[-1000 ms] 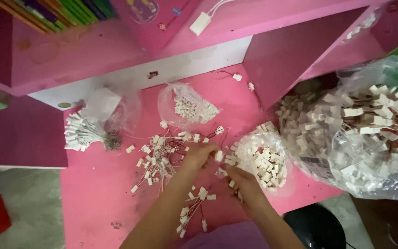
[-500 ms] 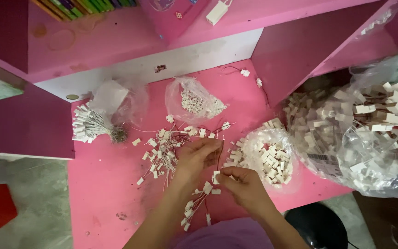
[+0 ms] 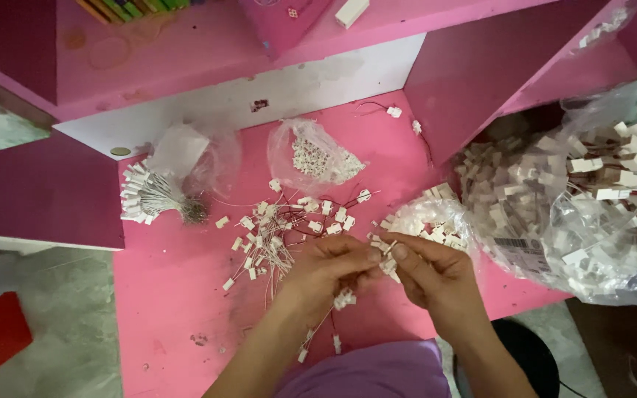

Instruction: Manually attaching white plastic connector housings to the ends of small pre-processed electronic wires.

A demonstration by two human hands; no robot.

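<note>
My left hand (image 3: 327, 271) and my right hand (image 3: 427, 271) meet over the front of a pink desk (image 3: 178, 295). Their fingertips pinch a small white plastic connector (image 3: 387, 259) between them. Thin wires with white connectors (image 3: 340, 301) hang down from under my left hand. A loose heap of wired white connectors (image 3: 274, 232) lies just beyond my left hand. An open clear bag of white connector housings (image 3: 433, 220) sits right behind my right hand.
A bundle of wires with white ends (image 3: 149, 199) lies at the left by a clear bag (image 3: 186, 151). Another small bag of white parts (image 3: 317, 158) sits at the back. A big clear sack of connectors (image 3: 591, 206) fills the right. Pink shelf walls (image 3: 473, 66) enclose the desk.
Both hands have drawn back toward me and come together on a connector. The view has shifted slightly.
</note>
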